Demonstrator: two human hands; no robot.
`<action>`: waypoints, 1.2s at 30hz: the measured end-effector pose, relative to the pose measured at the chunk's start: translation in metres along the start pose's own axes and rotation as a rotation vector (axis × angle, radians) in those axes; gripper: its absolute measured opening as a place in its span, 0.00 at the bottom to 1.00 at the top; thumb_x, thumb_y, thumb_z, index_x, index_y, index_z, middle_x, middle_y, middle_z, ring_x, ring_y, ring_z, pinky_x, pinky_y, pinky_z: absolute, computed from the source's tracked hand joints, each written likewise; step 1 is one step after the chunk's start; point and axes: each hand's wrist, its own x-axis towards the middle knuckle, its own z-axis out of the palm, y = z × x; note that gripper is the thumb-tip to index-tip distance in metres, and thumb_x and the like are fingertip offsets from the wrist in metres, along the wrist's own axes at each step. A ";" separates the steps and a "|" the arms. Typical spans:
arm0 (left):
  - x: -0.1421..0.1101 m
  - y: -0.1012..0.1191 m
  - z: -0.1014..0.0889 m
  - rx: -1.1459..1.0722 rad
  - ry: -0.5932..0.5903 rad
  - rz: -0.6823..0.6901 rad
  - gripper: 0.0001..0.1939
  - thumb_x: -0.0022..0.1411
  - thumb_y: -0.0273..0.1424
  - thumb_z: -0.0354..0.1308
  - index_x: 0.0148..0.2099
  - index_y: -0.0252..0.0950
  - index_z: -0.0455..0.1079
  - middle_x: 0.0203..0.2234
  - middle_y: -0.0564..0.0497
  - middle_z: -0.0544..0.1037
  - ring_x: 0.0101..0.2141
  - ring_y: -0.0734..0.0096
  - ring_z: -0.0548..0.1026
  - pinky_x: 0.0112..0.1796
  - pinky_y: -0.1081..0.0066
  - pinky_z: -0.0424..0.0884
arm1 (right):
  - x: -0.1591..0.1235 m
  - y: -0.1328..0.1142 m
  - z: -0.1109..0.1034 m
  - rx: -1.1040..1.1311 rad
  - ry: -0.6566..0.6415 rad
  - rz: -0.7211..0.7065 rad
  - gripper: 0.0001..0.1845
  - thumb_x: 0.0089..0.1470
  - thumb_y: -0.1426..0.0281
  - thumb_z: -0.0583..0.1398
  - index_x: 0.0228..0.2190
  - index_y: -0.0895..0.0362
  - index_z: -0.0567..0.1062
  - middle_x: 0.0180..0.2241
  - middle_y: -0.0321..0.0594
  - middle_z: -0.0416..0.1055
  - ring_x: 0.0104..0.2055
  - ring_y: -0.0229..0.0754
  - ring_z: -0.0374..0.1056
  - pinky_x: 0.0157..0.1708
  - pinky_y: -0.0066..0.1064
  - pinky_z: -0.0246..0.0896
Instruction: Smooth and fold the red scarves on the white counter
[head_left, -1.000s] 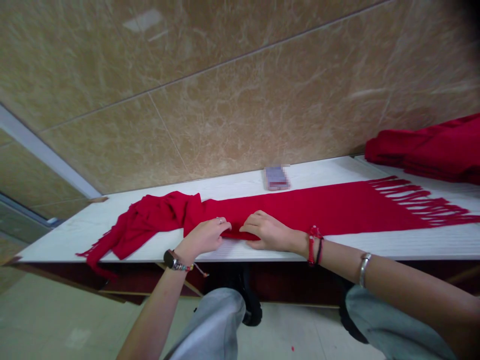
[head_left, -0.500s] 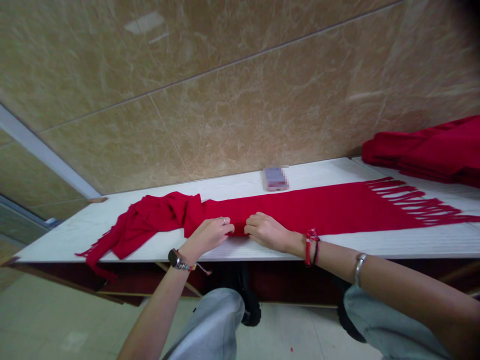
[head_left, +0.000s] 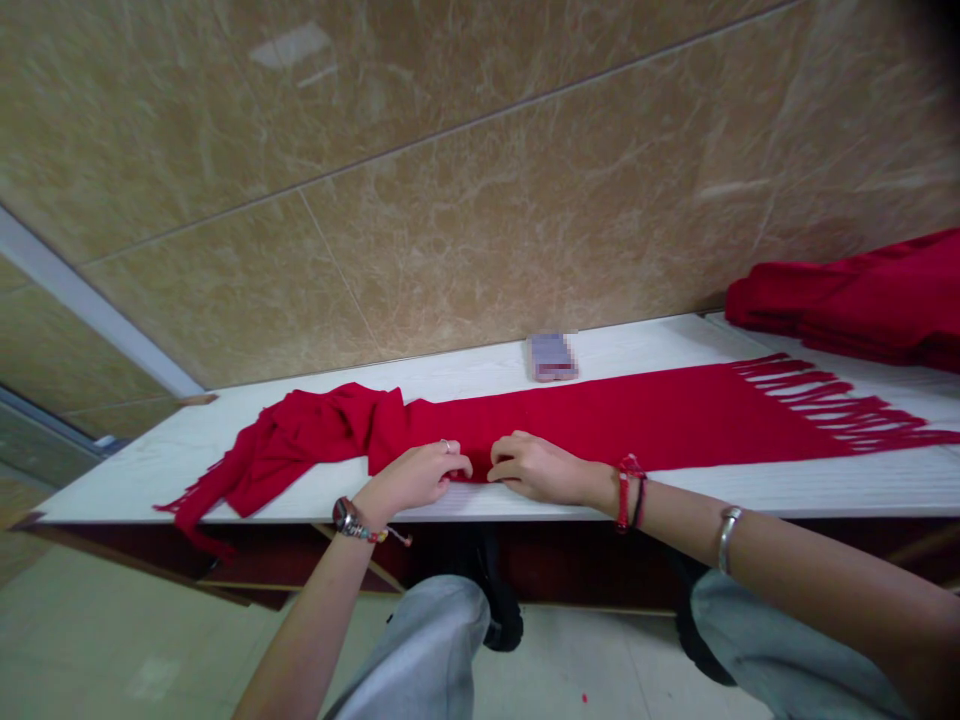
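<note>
A long red scarf (head_left: 630, 415) stretches across the white tabletop. Its right part lies flat and ends in a fringe, while its left part is bunched up, with a fringed end drooping over the front edge. At the scarf's near edge, around the middle, my left hand (head_left: 424, 475) has its fingers curled and closed on the cloth. My right hand (head_left: 536, 468) grips the same edge a short way to the right, thumb and fingers bent together. A narrow strip of red cloth shows between the two hands.
A phone-like object (head_left: 552, 358), partly blurred, lies behind the scarf near the tiled wall (head_left: 480, 230). Folded red cloth (head_left: 855, 300) is piled at the back right. Below the white tabletop (head_left: 300, 495) are open shelf spaces, and my knees are close to its front.
Both hands have shifted slightly toward me, and the scarf's near edge between them has come along a little. The rest of the scarf looks the same.
</note>
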 end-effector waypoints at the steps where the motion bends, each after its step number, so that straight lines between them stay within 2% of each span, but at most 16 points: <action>1: 0.000 0.000 -0.001 -0.035 -0.009 0.006 0.17 0.53 0.17 0.47 0.41 0.37 0.70 0.35 0.50 0.71 0.37 0.70 0.69 0.39 0.74 0.64 | -0.001 0.000 -0.001 0.026 -0.007 0.006 0.12 0.55 0.74 0.53 0.36 0.58 0.76 0.33 0.43 0.69 0.37 0.40 0.63 0.42 0.33 0.54; 4: -0.001 0.001 -0.005 -0.124 -0.012 0.031 0.16 0.52 0.18 0.48 0.40 0.34 0.71 0.36 0.49 0.73 0.38 0.70 0.70 0.43 0.73 0.64 | -0.002 -0.001 -0.005 0.093 -0.016 0.014 0.12 0.54 0.74 0.54 0.36 0.59 0.76 0.33 0.43 0.69 0.37 0.40 0.63 0.42 0.33 0.55; 8: 0.002 0.001 -0.003 -0.164 0.023 0.014 0.14 0.59 0.21 0.45 0.39 0.34 0.72 0.36 0.49 0.75 0.38 0.71 0.71 0.44 0.73 0.64 | -0.003 -0.002 -0.009 0.114 -0.011 -0.018 0.13 0.55 0.72 0.53 0.36 0.59 0.77 0.33 0.44 0.69 0.36 0.40 0.63 0.41 0.34 0.55; 12: 0.011 0.006 0.010 -0.118 0.099 -0.167 0.15 0.63 0.27 0.45 0.49 0.35 0.68 0.41 0.48 0.75 0.42 0.67 0.71 0.46 0.69 0.64 | -0.004 -0.003 -0.009 0.120 -0.019 -0.071 0.14 0.55 0.72 0.52 0.36 0.59 0.77 0.34 0.45 0.69 0.36 0.41 0.62 0.40 0.35 0.56; 15: 0.017 0.013 0.020 -0.028 0.084 -0.304 0.19 0.64 0.29 0.45 0.56 0.35 0.62 0.44 0.43 0.72 0.45 0.63 0.70 0.46 0.65 0.65 | -0.003 -0.003 -0.008 0.185 -0.015 -0.063 0.13 0.55 0.73 0.52 0.36 0.60 0.77 0.33 0.44 0.70 0.36 0.40 0.63 0.40 0.34 0.57; 18: 0.018 0.018 0.025 0.032 0.026 -0.419 0.23 0.65 0.34 0.42 0.61 0.42 0.54 0.54 0.40 0.63 0.53 0.54 0.62 0.50 0.54 0.60 | -0.002 -0.002 -0.008 0.284 0.006 -0.025 0.13 0.55 0.73 0.53 0.33 0.61 0.77 0.31 0.44 0.70 0.34 0.39 0.64 0.38 0.31 0.60; 20: 0.017 0.019 0.026 -0.013 -0.057 -0.496 0.24 0.66 0.38 0.39 0.63 0.46 0.48 0.61 0.42 0.51 0.59 0.47 0.51 0.51 0.45 0.52 | 0.000 0.000 -0.008 0.316 0.108 0.077 0.13 0.55 0.72 0.52 0.34 0.61 0.76 0.31 0.44 0.71 0.34 0.38 0.66 0.37 0.30 0.62; 22: 0.016 0.018 0.026 -0.101 -0.134 -0.527 0.26 0.66 0.41 0.36 0.65 0.47 0.42 0.64 0.44 0.39 0.61 0.45 0.40 0.52 0.42 0.46 | 0.002 0.004 -0.008 0.300 0.256 0.226 0.14 0.56 0.72 0.50 0.38 0.61 0.74 0.34 0.45 0.72 0.37 0.39 0.67 0.39 0.32 0.62; 24: 0.016 0.016 0.027 -0.160 -0.162 -0.524 0.27 0.66 0.42 0.34 0.65 0.46 0.39 0.64 0.44 0.35 0.61 0.45 0.36 0.53 0.42 0.44 | 0.003 0.009 -0.008 0.237 0.308 0.331 0.16 0.56 0.71 0.51 0.45 0.60 0.71 0.41 0.48 0.71 0.44 0.42 0.66 0.44 0.36 0.61; 27: 0.015 0.015 0.028 -0.174 -0.141 -0.518 0.28 0.65 0.44 0.33 0.65 0.44 0.39 0.63 0.43 0.35 0.61 0.45 0.35 0.52 0.41 0.44 | 0.003 0.011 -0.005 0.077 0.160 0.408 0.25 0.55 0.65 0.53 0.53 0.62 0.62 0.54 0.54 0.61 0.57 0.50 0.55 0.52 0.45 0.54; 30: 0.015 0.014 0.029 -0.174 -0.138 -0.520 0.31 0.64 0.47 0.34 0.66 0.41 0.38 0.63 0.43 0.34 0.61 0.46 0.34 0.53 0.42 0.43 | 0.005 0.006 0.002 -0.049 -0.010 0.464 0.31 0.57 0.59 0.50 0.57 0.64 0.55 0.60 0.55 0.49 0.62 0.54 0.42 0.56 0.53 0.44; 33: 0.016 0.012 0.031 -0.162 -0.152 -0.537 0.34 0.63 0.48 0.35 0.66 0.38 0.38 0.63 0.44 0.34 0.61 0.47 0.33 0.54 0.44 0.42 | 0.008 -0.001 0.007 -0.063 -0.144 0.454 0.31 0.59 0.59 0.46 0.58 0.65 0.54 0.61 0.54 0.47 0.63 0.52 0.41 0.57 0.54 0.40; 36: 0.017 0.011 0.032 -0.142 -0.150 -0.552 0.34 0.62 0.48 0.36 0.66 0.38 0.38 0.63 0.44 0.34 0.61 0.47 0.33 0.54 0.44 0.42 | 0.002 -0.001 0.002 -0.059 -0.218 0.462 0.30 0.60 0.60 0.45 0.58 0.65 0.54 0.61 0.52 0.47 0.63 0.51 0.42 0.57 0.53 0.39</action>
